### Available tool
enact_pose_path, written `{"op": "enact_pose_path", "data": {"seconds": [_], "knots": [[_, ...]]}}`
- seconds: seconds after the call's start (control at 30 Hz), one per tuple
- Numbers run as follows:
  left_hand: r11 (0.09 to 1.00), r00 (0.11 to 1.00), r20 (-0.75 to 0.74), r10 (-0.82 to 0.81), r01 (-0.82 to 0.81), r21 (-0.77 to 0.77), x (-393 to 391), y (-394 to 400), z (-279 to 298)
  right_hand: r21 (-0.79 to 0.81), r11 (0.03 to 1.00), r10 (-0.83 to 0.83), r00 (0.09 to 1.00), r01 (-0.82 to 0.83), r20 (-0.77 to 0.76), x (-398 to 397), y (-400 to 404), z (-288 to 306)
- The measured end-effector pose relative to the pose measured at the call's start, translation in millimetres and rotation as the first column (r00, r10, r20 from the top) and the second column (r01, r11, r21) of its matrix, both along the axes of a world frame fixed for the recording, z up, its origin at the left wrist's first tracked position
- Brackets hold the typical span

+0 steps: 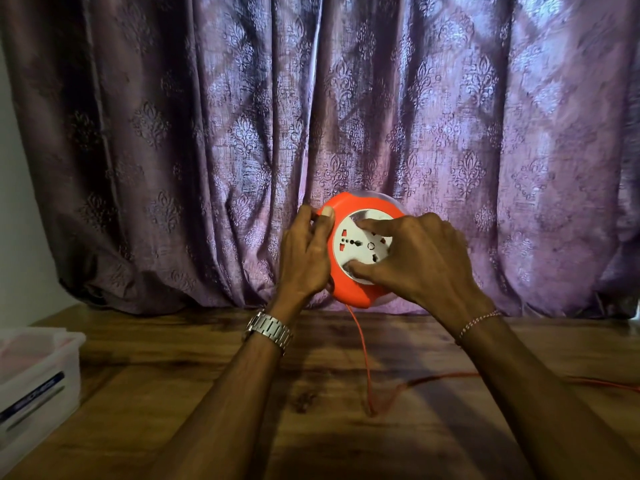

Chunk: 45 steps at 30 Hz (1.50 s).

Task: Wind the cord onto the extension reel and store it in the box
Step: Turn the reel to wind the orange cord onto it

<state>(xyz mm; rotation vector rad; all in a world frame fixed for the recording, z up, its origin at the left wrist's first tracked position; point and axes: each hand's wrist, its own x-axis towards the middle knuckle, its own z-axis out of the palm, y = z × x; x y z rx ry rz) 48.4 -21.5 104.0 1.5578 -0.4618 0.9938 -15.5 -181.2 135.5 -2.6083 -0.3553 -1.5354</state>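
I hold a round orange extension reel [356, 292] upright above the table, its white socket face [360, 245] turned toward me. My left hand [304, 254] grips the reel's left rim, thumb on the orange edge. On the white centre disc rests my right hand [419, 261], with its thumb and forefinger pressed against the disc. A thin orange cord [363, 358] hangs from the reel's bottom down to the table, then trails off to the right edge. The box [38, 375], white translucent plastic, stands at the far left.
A wooden table [173, 393] spreads under my arms. A purple patterned curtain [242, 133] hangs close behind the reel. The loose cord lies across the right half of the table. A watch is on my left wrist, a thin bracelet on the right.
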Motion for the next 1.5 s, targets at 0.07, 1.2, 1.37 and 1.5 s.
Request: {"op": "enact_pose_path", "data": {"seconds": [0.07, 1.2, 1.37, 1.5], "knots": [[1.0, 1.0, -0.005, -0.004, 0.004, -0.003, 0, 0, 0, 0.006, 1.0, -0.007, 1.0, 0.007, 0.006, 1, 1, -1], [0.999, 1.0, -0.009, -0.02, 0.02, -0.031, 5, 1, 0, -0.073, 0.993, 0.097, 0.995, -0.095, 0.019, -2, -5, 4], [0.998, 0.999, -0.001, -0.046, 0.046, -0.048, 3, 2, 0, -0.14, 0.984, 0.124, 0.99, -0.114, 0.063, -1, -5, 7], [0.999, 1.0, 0.001, -0.026, 0.026, -0.029, 3, 0, -1, -0.233, 0.952, 0.221, 0.973, -0.201, 0.065, -4, -11, 14]]}}
